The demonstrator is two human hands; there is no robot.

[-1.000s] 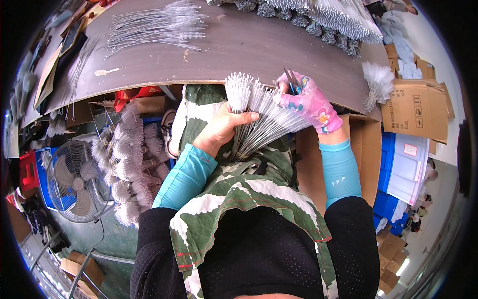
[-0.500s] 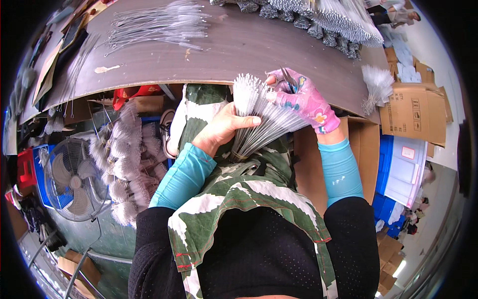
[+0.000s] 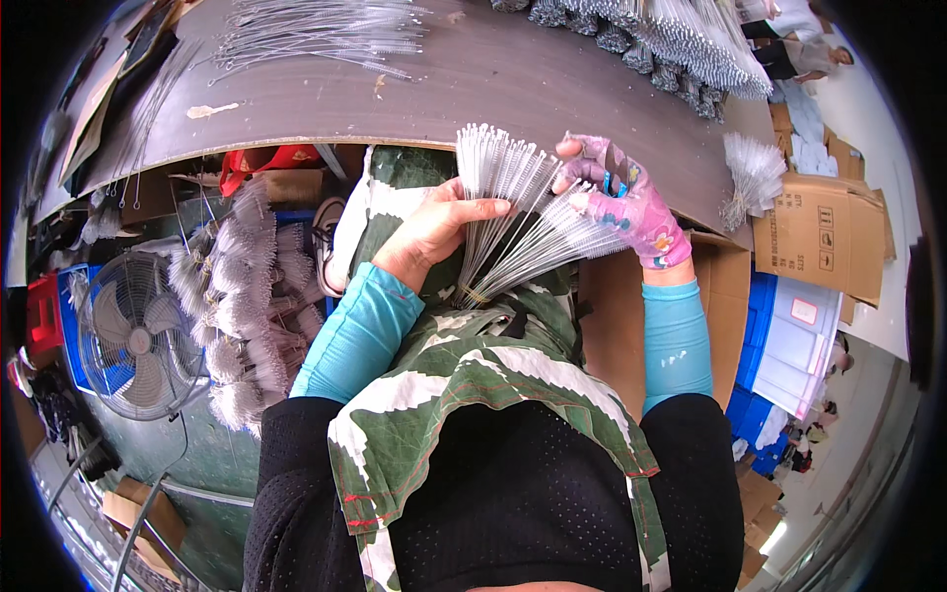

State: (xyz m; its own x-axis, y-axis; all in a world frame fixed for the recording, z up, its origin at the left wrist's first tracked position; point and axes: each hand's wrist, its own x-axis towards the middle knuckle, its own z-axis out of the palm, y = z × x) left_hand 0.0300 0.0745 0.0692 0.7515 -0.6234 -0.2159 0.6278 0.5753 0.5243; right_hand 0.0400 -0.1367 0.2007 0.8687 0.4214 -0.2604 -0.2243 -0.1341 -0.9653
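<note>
A bundle of thin wire tube brushes (image 3: 483, 187) stands over my lap, its white bristled ends fanned upward and its lower ends gathered by a band. My bare left hand (image 3: 434, 229) is closed round the left part, thumb laid across the wires. The right part leans away, leaving a gap between the two. Just above that leaning part is my right hand (image 3: 631, 209), in a pink flowered glove with bare fingertips. Against its palm it keeps a small tool (image 3: 616, 185) with blue and dark parts, mostly hidden; its thumb and forefinger are spread.
Loose brushes (image 3: 321, 35) and a large stack of bundled brushes (image 3: 671, 49) lie on the brown table (image 3: 414, 104). A smaller bunch (image 3: 752, 173) sits at its right edge, by cardboard boxes (image 3: 819, 237). Left below are a fan (image 3: 140, 340) and hanging brush bundles (image 3: 247, 296).
The brush bundle has split wider, its right part leaning away from the left. My right hand has shifted slightly right and down, its finger and thumb now further apart; the tool's dark tips show less.
</note>
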